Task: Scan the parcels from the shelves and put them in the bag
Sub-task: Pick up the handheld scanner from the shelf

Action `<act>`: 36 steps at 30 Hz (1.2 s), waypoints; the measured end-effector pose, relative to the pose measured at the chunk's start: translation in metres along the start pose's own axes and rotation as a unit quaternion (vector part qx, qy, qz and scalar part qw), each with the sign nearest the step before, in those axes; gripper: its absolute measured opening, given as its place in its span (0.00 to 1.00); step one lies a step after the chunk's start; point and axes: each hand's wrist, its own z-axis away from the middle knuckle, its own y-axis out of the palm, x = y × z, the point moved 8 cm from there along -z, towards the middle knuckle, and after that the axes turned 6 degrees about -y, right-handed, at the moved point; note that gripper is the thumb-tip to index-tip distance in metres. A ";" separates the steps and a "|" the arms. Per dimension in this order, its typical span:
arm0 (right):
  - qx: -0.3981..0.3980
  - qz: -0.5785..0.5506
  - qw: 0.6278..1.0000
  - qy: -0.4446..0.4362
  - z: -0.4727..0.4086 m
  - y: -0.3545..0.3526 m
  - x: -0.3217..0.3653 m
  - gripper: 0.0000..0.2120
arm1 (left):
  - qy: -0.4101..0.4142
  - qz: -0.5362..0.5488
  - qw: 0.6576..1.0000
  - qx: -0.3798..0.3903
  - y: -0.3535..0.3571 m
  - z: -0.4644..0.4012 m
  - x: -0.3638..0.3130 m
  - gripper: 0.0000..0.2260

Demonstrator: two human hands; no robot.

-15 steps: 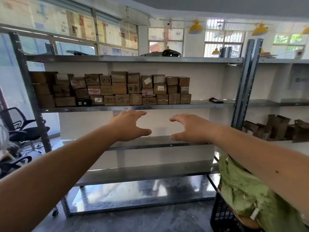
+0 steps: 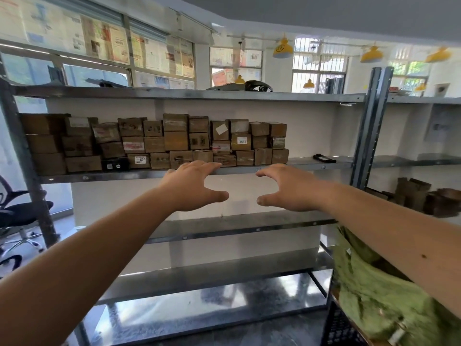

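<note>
Several brown cardboard parcels (image 2: 174, 142) stand stacked three high on a metal shelf (image 2: 311, 162) at chest height. My left hand (image 2: 194, 187) and my right hand (image 2: 289, 188) are both stretched out just below that shelf's front edge, fingers spread, thumbs facing each other, holding nothing. The left fingertips overlap the lowest row of parcels in the picture. A green bag (image 2: 374, 290) stands at the lower right, partly behind my right forearm. A black scanner (image 2: 324, 158) lies on the same shelf, to the right of the parcels.
A steel upright (image 2: 371, 126) divides this rack from another on the right, where flattened cardboard (image 2: 414, 196) lies. Lower shelves (image 2: 237, 226) are bare metal. A black crate (image 2: 341, 328) sits under the bag. An office chair (image 2: 17, 216) stands at the left.
Both hands have risen toward the parcel shelf and spread a little. The view has tilted upward and come closer to the rack.
</note>
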 end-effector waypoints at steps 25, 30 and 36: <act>-0.032 0.006 0.998 0.049 -0.066 0.033 -0.037 0.39 | 0.045 0.036 0.998 0.041 0.051 -0.085 0.027 0.42; -0.030 -0.007 0.997 0.068 -0.076 0.038 -0.076 0.39 | 0.064 0.026 0.996 0.052 0.069 -0.113 -0.002 0.42; -0.026 -0.013 0.995 0.096 -0.084 0.034 -0.145 0.38 | 0.083 0.027 0.995 0.057 0.088 -0.160 -0.050 0.41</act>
